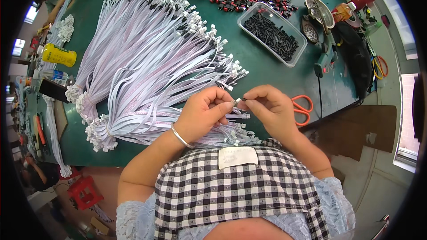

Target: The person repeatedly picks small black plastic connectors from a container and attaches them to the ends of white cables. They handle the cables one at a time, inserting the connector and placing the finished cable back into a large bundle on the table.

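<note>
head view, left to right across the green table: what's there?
Yellow bottle → fanned bundles of white flat cables → left hand → right hand → orange scissors → green hand tool → yellow-handled scissors.

A green-topped workbench point(275, 69) fills most of the view, running away toward the far end of the room. To the right, daylight comes through a window point(407, 120) above a pale floor point(378, 182). Down on the left, a red stool point(84, 192) stands on the floor.
</note>
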The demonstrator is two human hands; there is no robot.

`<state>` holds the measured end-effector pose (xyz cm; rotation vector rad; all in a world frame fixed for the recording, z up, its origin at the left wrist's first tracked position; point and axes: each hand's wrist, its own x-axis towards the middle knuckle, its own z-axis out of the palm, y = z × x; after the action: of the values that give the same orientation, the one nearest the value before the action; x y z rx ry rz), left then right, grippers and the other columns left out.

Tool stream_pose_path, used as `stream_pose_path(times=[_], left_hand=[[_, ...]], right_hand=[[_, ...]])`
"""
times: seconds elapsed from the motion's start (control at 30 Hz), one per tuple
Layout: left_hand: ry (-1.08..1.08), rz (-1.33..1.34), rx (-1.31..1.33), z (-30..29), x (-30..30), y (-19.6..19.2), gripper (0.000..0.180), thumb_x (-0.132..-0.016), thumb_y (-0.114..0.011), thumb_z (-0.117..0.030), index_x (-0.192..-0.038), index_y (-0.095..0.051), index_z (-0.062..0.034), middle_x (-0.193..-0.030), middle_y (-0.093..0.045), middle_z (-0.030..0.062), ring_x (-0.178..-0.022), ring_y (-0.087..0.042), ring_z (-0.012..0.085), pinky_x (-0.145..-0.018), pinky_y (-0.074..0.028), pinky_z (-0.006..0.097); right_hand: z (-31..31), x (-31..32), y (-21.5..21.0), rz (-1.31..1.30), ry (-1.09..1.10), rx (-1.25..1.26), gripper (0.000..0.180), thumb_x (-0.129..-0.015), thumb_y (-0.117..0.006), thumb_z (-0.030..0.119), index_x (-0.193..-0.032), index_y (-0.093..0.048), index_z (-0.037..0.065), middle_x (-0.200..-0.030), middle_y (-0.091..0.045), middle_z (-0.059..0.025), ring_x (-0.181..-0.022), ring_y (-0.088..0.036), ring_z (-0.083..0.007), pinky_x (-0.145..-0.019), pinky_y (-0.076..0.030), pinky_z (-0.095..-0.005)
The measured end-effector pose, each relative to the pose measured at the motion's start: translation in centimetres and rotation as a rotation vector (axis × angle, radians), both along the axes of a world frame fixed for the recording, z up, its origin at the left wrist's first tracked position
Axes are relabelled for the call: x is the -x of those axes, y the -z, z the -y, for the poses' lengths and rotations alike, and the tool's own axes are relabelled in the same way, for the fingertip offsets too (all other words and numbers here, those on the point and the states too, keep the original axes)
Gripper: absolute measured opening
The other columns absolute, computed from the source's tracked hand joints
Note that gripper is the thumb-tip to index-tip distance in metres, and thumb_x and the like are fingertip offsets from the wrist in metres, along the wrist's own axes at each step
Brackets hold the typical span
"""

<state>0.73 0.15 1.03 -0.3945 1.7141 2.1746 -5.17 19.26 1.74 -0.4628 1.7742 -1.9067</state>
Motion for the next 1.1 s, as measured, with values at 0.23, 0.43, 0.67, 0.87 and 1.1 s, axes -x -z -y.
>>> stream_pose_path(times=[0.23, 0.43, 0.67, 0.87, 1.1], left_hand=[[0.067, -0.027, 0.113, -0.2, 0.0, 0.1, 0.011, -0.087, -0.064, -0.010, -0.093, -0.058, -0.0035, -0.074, -0.057, -0.0008, -0.056, -0.050, 0.0038, -0.049, -0.042, 0.018], [0.033, -0.018, 0.106, -0.4, 0.1, 0.2, 0.012, -0.086, -0.066, -0.010, -0.092, -0.058, -0.0039, -0.071, -0.057, -0.0022, -0.054, -0.048, 0.0022, -0.047, -0.040, 0.016], [0.003, -0.025, 0.017, -0.2, -0.1, 0.2, 0.009, -0.088, -0.063, -0.009, -0.093, -0.058, -0.0036, -0.077, -0.057, -0.0001, -0.055, -0.048, 0.0028, -0.048, -0.040, 0.016], [0.018, -0.030, 0.018, -0.2, -0.1, 0.3, 0.010, -0.089, -0.062, -0.009, -0.096, -0.058, -0.0031, -0.077, -0.056, -0.0004, -0.055, -0.048, 0.0029, -0.049, -0.040, 0.016], [0.038, -0.039, 0.033, -0.2, 0.0, 0.3, 0.010, -0.088, -0.063, -0.009, -0.096, -0.058, -0.0033, -0.077, -0.056, -0.0011, -0.056, -0.048, 0.0026, -0.049, -0.040, 0.017]], right_hand=[[-0.5, 0.0, 0.6, 0.038, 0.040, -0.030, 0.011, -0.089, -0.060, 0.001, -0.099, -0.062, -0.002, -0.091, -0.064, -0.0054, -0.085, -0.065, -0.0117, -0.074, -0.053, -0.0239], [0.0, 0.1, -0.1, -0.024, 0.033, -0.034, 0.011, -0.087, -0.060, -0.002, -0.097, -0.061, -0.002, -0.090, -0.064, -0.0049, -0.080, -0.063, -0.0096, -0.069, -0.051, -0.0220], [0.6, -0.4, 0.9, 0.203, 0.055, 0.024, 0.014, -0.086, -0.060, -0.003, -0.099, -0.059, -0.003, -0.090, -0.063, -0.0058, -0.080, -0.063, -0.0098, -0.070, -0.052, -0.0223], [0.7, -0.5, 1.5, 0.155, 0.077, 0.101, 0.013, -0.085, -0.061, -0.002, -0.098, -0.062, -0.002, -0.093, -0.061, -0.0044, -0.081, -0.060, -0.0084, -0.071, -0.050, -0.0215], [0.9, -0.2, 0.9, 0.037, 0.030, -0.047, 0.010, -0.082, -0.061, -0.003, -0.092, -0.065, -0.002, -0.092, -0.060, -0.0036, -0.080, -0.060, -0.0082, -0.070, -0.049, -0.0215]])
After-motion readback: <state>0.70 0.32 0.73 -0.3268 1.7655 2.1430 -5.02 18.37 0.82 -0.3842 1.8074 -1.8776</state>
